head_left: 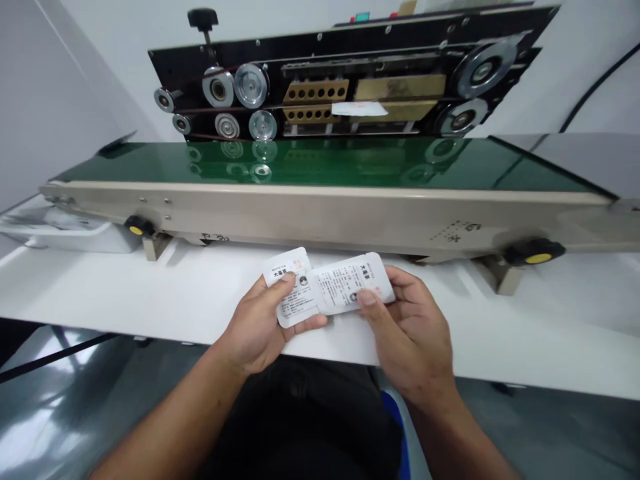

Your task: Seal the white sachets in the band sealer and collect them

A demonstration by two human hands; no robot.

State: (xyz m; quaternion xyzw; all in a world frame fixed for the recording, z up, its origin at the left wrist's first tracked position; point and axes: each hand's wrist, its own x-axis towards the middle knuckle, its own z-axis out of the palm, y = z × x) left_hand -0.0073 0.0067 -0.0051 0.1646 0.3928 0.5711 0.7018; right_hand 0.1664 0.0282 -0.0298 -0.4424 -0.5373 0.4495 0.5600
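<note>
My left hand (pixel 265 320) pinches a small white printed sachet (pixel 295 303), its thumb on the front and fingers behind. Between the thumb and fingers of my right hand (pixel 413 327) is another white printed sachet (pixel 345 280), tilted to the right. The two sachets meet at their inner edges, above the front of the white table. A third white sachet (pixel 360 109) sits in the band sealer (pixel 320 87), in front of its brass blocks. Whether either hand holds more than one sachet, I cannot tell.
The sealer's green conveyor belt (pixel 320 163) runs across behind my hands, with a beige side rail (pixel 300 213). Black knobs with yellow centres (pixel 537 252) stick out below it. At the left, a white tray (pixel 95 238) holds sachets. The white table (pixel 190 293) ends close to my body.
</note>
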